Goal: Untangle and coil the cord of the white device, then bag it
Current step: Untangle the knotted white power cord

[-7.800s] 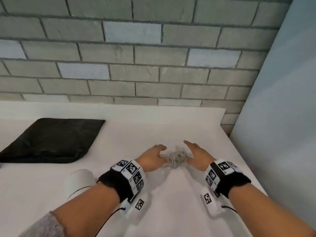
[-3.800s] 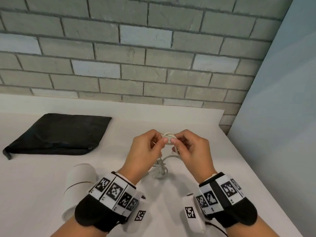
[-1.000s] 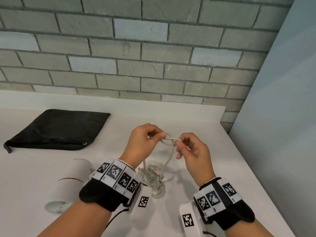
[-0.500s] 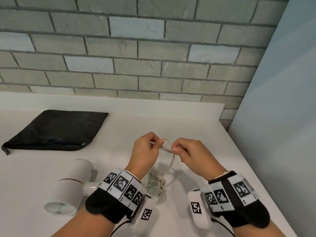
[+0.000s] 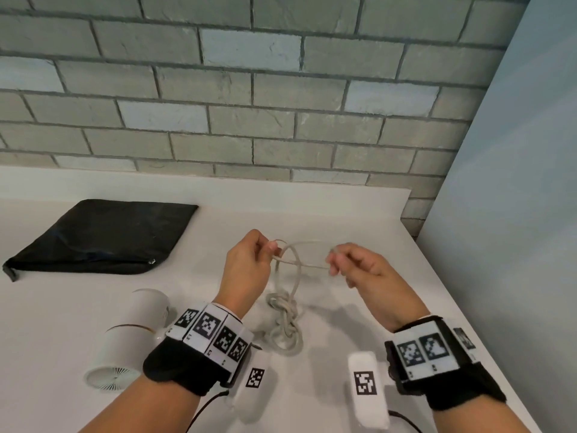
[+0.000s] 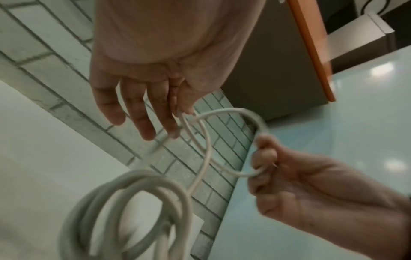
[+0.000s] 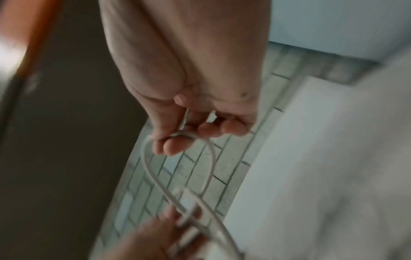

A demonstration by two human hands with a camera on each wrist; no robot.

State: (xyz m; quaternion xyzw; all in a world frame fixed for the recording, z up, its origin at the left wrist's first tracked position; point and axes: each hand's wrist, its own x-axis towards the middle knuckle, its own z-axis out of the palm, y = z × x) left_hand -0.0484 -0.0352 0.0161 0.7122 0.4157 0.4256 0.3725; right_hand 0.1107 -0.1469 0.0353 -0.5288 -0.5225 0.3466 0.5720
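A white cord runs between my hands as an open loop above the table. Lower down, its knotted bundle rests on the table between my wrists. My left hand pinches one side of the loop between thumb and forefinger, the other fingers straight in the left wrist view. The right hand pinches the opposite side with curled fingers. The white device, a small hair dryer, lies on its side left of my left wrist. A flat black bag lies at the back left.
The white table ends at a grey brick wall behind. Its right edge runs close beside my right arm, with a pale blue panel beyond it.
My hands have drawn apart, the right one moving rightward, and the small loop between them has widened. The bundle still lies on the table.
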